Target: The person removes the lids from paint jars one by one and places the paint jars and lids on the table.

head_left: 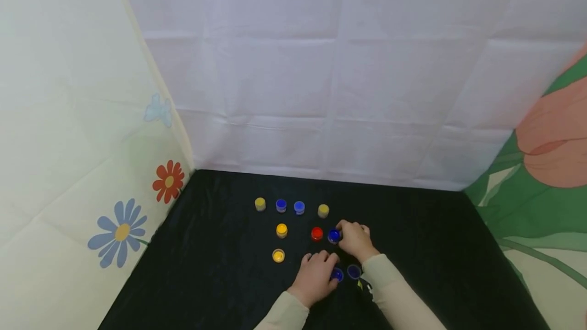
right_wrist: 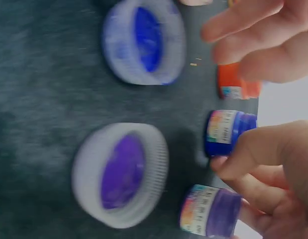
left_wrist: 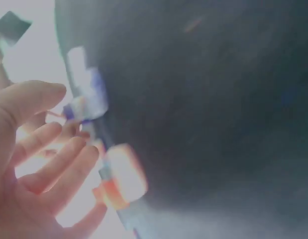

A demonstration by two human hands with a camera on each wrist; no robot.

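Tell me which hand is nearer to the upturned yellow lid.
Left. The left hand sits to the right of the yellow lid, slightly lower in the head view; the right hand is farther right and slightly higher, beside a blue jar.

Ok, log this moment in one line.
left hand: near blue-stained round plastic lid; right hand: beside blue round plastic jar; right grip: unclear
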